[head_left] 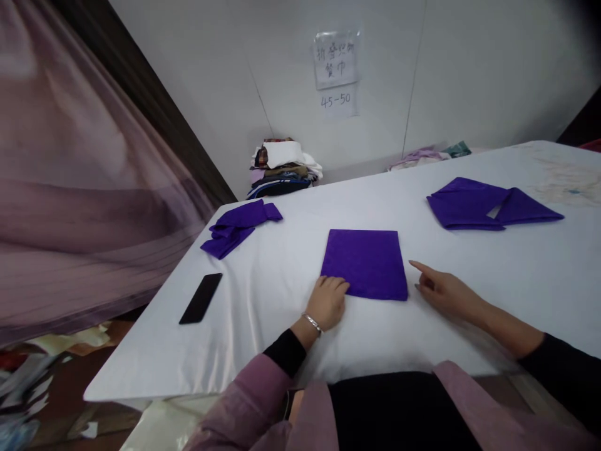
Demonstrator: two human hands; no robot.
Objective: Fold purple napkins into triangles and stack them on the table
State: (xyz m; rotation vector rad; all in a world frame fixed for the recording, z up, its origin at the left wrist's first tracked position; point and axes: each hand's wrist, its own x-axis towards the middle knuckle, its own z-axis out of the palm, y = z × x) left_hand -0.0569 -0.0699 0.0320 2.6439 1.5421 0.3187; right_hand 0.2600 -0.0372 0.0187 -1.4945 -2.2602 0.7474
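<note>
The scene is viewed from the wearer's head, with the lens pointed forward and down across a white table. The torso is caught close up at the bottom edge. The left hand and right hand are seen from above, while a wall is faced farther off at the top and a curtain is cropped at left.

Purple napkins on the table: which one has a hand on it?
The middle napkin, a flat square with the left hand at its near corner. The crumpled left napkin and angular right napkin lie untouched.
</note>
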